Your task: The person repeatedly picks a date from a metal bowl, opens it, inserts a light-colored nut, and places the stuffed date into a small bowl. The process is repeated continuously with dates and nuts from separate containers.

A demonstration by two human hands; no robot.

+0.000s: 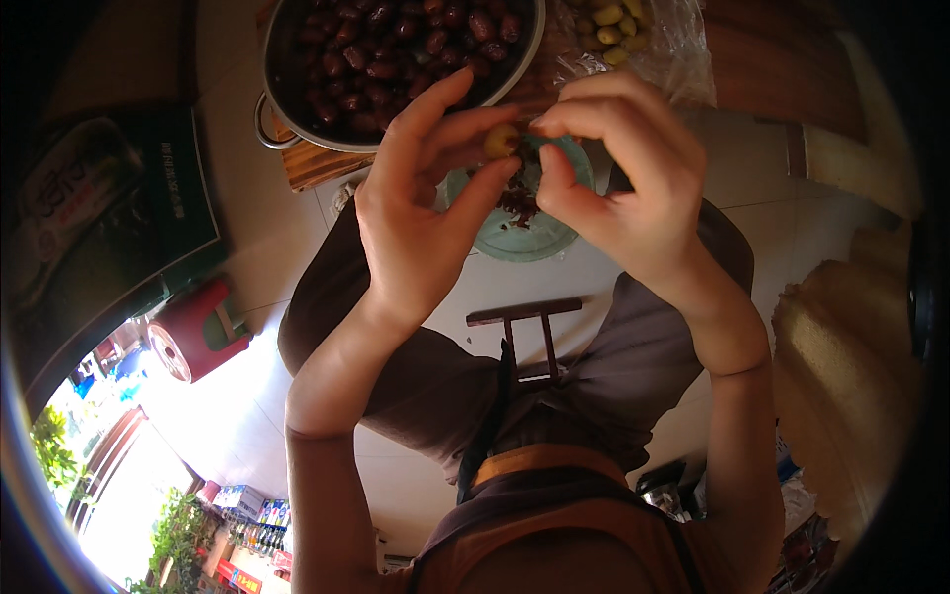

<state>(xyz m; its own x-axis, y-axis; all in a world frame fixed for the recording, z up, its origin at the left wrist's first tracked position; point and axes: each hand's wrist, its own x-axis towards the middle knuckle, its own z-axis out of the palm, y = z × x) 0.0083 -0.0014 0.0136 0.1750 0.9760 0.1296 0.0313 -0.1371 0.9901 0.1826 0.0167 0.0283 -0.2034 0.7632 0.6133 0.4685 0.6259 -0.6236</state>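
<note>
My left hand (423,185) holds a small yellow-green fruit (501,141) between thumb and fingers, with a dark spot at its right end. Close on its right is my right hand (631,163), thumb and index finger slightly apart near the fruit; whether a tiny thing is between them cannot be told. Below both hands a pale green round bin or bowl (523,249) contains dark reddish scraps. A metal pot (266,63) full of dark red dates (382,69) stands beyond my left hand. Past my right hand lies a clear plastic bag (683,67) with yellow-green fruits (610,35).
The pot and bag rest on a wooden table (772,67). Between my legs is part of a dark wooden stool (527,312). A red container (200,330) and a dark green box (111,208) with writing are at the left. A brown cover (831,356) hangs at the right.
</note>
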